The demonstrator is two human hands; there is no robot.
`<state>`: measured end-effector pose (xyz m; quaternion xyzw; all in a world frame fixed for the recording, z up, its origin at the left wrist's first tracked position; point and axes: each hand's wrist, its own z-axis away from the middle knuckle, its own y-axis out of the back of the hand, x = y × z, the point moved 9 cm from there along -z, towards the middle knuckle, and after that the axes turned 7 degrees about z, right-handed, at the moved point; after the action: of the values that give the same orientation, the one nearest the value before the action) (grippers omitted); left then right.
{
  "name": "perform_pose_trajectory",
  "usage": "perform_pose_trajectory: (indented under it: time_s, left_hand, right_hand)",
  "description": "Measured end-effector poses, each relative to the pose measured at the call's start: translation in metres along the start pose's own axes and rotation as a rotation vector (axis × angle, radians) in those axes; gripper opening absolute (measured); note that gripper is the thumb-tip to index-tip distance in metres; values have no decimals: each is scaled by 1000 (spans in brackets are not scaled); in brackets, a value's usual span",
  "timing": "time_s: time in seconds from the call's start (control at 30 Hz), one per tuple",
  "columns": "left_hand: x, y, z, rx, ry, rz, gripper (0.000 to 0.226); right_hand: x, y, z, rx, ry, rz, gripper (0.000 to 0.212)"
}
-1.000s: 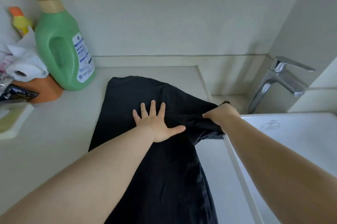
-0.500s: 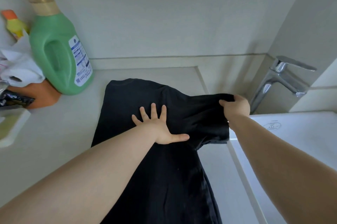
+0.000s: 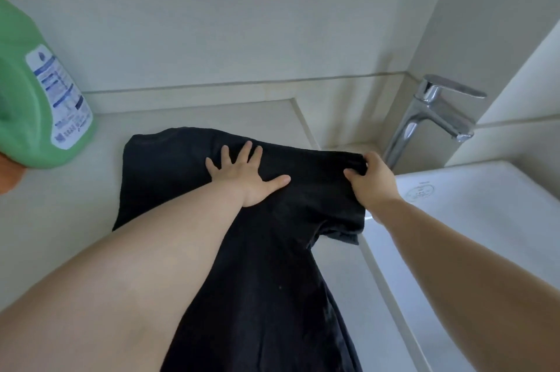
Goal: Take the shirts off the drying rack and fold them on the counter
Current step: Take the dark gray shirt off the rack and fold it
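Note:
A black shirt (image 3: 266, 274) lies lengthwise on the pale counter (image 3: 60, 220), its lower part running off the bottom of the view. My left hand (image 3: 245, 177) rests flat on the shirt's upper middle with fingers spread, holding nothing. My right hand (image 3: 369, 180) pinches the top edge of the shirt's right sleeve and holds it stretched out to the right, near the sink's rim. The sleeve's lower edge hangs loose below that hand. No drying rack is in view.
A large green detergent bottle (image 3: 36, 111) stands at the back left, with something orange (image 3: 9, 174) at its foot. A white sink (image 3: 472, 220) fills the right side, with a chrome tap (image 3: 433, 117) behind it. Walls close the back and right.
My right hand has drawn the sleeve outward to the right, toward the tap. My left hand stays pressed flat on the shirt. The view has shifted right, cutting off the left-side items.

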<state>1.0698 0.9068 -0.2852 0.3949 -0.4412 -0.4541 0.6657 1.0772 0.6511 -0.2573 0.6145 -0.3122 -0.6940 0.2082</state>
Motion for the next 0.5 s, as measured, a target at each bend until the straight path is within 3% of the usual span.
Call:
perform_pose_trajectory:
  time_s: [0.07,0.17,0.23,0.37,0.43,0.5]
  left_hand:
    - [2,0,-1,-8,21,-5,109]
    - [6,-2,0,-48,19,-18,120]
    - [7,-1,-3,-64,19,1,124]
    - [27,-2,8,59,-105,-52,120]
    - [31,-15,13,0,-126,-83,119]
    - [30,-10,14,-55,-133,109,110]
  right_hand:
    - [16,-6,-2,-66,-92,-23,29]
    - [24,-16,5,-339,-254,-203,43]
    - [18,-24,8,-495,-220,-191,51]
    - [-10,-21,7,-422,-68,-205,27]
    - [-21,-22,13,-404,-25,-173,27]
    - [-35,-21,20,-407,4,-147,29]
